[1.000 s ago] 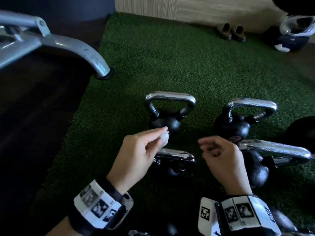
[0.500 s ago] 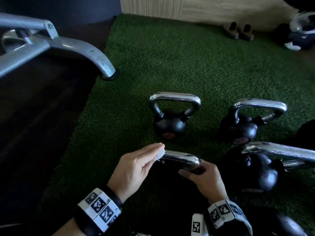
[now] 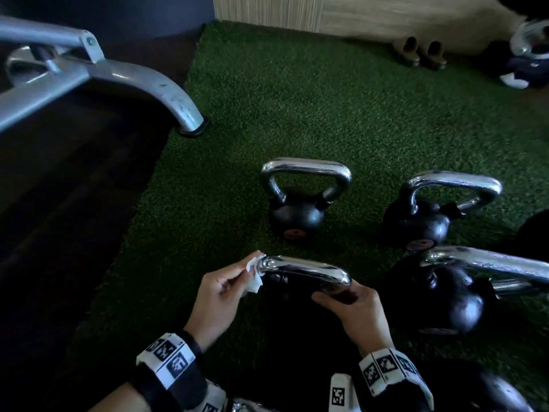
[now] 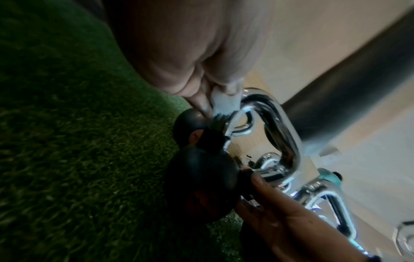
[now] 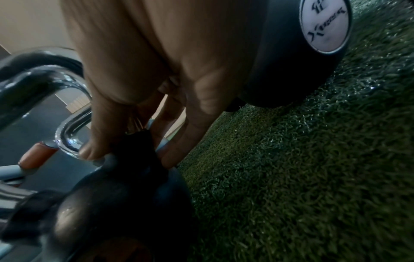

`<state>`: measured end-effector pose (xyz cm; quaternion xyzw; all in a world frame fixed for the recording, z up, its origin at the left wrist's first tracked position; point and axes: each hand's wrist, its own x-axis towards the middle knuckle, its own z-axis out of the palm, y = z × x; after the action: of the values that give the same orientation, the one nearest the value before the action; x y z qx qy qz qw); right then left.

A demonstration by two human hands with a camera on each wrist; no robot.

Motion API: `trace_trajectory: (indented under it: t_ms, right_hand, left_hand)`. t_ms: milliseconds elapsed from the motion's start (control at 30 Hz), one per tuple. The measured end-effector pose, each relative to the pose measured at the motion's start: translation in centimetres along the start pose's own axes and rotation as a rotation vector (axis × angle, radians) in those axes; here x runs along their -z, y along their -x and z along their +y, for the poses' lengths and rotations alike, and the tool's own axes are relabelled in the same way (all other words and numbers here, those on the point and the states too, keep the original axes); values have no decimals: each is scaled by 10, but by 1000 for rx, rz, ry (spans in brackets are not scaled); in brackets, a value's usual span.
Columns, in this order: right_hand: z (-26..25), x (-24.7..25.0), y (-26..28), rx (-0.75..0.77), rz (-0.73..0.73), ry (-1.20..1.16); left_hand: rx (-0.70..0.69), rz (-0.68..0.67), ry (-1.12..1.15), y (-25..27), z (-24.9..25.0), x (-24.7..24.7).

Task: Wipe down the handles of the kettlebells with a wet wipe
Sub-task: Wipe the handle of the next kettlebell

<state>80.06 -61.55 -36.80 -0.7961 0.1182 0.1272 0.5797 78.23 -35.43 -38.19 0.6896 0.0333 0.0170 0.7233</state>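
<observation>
A small black kettlebell stands nearest me on the turf, its chrome handle (image 3: pixel 303 270) shining between my hands. My left hand (image 3: pixel 225 289) pinches a white wet wipe (image 3: pixel 252 272) against the handle's left bend; the wipe (image 4: pixel 224 101) shows pressed to the chrome under my fingertips in the left wrist view. My right hand (image 3: pixel 353 304) grips the right end of the same handle where it meets the black body (image 5: pixel 125 195), thumb and fingers round the stem. Three other kettlebells stand close by: one behind (image 3: pixel 300 200), one to the right rear (image 3: pixel 424 215), one bigger at the right (image 3: pixel 454 295).
Green artificial turf (image 3: pixel 297 99) covers the floor here, with dark flooring to the left. A grey metal machine leg (image 3: pixel 154 87) ends at the turf's left edge. Two small brown items (image 3: pixel 421 55) and a bag (image 3: pixel 523 69) lie by the far wall. Another large black weight (image 5: pixel 291 53) sits behind my right hand.
Both hands came down from in front of the rear kettlebells to the nearest one. The right hand took hold of its handle's right end, and the left brought the wipe onto the left bend.
</observation>
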Motion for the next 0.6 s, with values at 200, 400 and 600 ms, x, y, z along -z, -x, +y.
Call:
trace_trajectory:
  t_ms: [200, 400, 600]
  right_hand:
    - [0, 1, 1, -6, 7, -32]
    - [2, 1, 0, 38, -4, 22]
    - [6, 14, -5, 137, -165, 243]
  left_hand:
    - [69, -80, -2, -4, -20, 3]
    - [36, 69, -144, 9, -16, -13]
    - [-35, 117, -279, -24, -10, -21]
